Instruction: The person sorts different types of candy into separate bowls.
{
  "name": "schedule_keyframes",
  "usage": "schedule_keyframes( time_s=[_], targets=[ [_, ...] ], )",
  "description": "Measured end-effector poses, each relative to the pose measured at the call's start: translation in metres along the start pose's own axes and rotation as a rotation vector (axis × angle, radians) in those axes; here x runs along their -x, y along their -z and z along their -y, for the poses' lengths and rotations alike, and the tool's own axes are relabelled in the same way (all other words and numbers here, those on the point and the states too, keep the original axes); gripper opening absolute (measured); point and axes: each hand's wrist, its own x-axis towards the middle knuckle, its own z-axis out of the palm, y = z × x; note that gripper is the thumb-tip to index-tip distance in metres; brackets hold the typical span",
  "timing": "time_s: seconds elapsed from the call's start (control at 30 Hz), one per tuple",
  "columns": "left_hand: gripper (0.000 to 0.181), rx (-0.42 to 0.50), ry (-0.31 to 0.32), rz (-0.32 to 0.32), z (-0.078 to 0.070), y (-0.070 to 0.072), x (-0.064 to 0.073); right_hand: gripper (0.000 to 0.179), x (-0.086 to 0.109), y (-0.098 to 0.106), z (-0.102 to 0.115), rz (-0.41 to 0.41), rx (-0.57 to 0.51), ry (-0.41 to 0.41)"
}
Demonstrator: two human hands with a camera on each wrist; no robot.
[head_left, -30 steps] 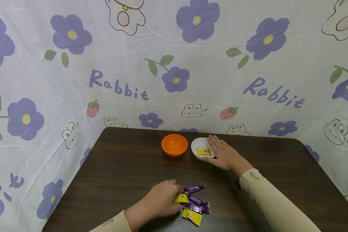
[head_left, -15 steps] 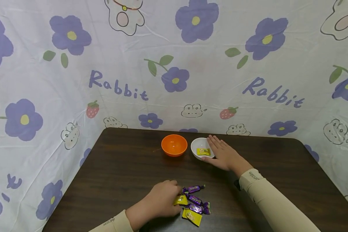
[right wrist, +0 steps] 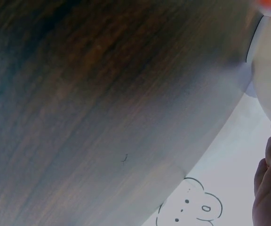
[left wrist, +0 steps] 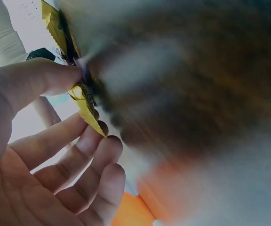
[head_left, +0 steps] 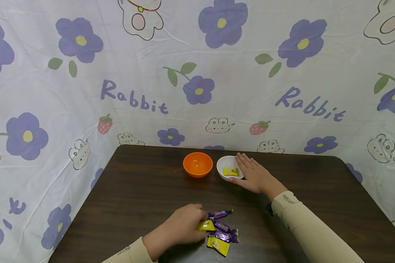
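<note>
The head view shows two yellow sweets nearest, then purple twist-wrapped sweets. Beside these, the left hand pinches a yellow-wrapped sweet between thumb and curved fingertips; whether it is lifted, I cannot tell. It looks light, its wrapper slick and crinkly, best held across the firmer middle. Farther off, the right hand, fingers straight, rests against a white bowl beside an orange bowl.

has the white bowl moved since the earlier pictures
No. In the head view, the white bowl sits in the same place against the back edge of the table; no shift either way shows.
</note>
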Motion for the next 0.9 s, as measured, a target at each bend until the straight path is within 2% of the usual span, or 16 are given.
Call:
schedule_keyframes(
  time_s=[0.47,0.67,0.9],
  targets=[
    [0.02,0.101,-0.039,-0.072,0.006,0.006,-0.004,0.105,-0.001,0.002,0.0,0.013,-0.003,-0.007],
    [0.019,0.181,-0.07,-0.103,0.015,0.005,-0.013,0.105,0.0,-0.001,-0.002,-0.002,-0.004,0.002],
    [0.02,0.274,-0.075,-0.15,0.023,0.01,-0.025,0.105,-0.001,-0.001,-0.002,-0.011,-0.005,0.014]
  ],
)
